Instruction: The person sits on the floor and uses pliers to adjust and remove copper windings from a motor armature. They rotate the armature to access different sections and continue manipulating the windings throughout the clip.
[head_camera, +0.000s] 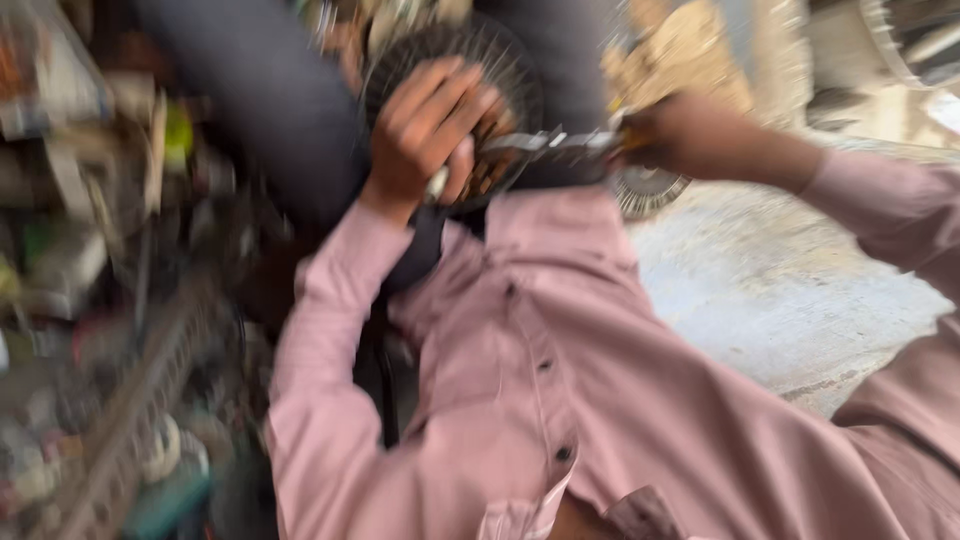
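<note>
Left hand (425, 130) gripping, seemingly, motor core (455, 100)

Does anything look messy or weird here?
Yes. The heap of odds and ends on the left is a jumble with no order, though blur hides what the pieces are. The left hand presses on a round dark ribbed part, and the right hand holds a metal tool against it.
</note>
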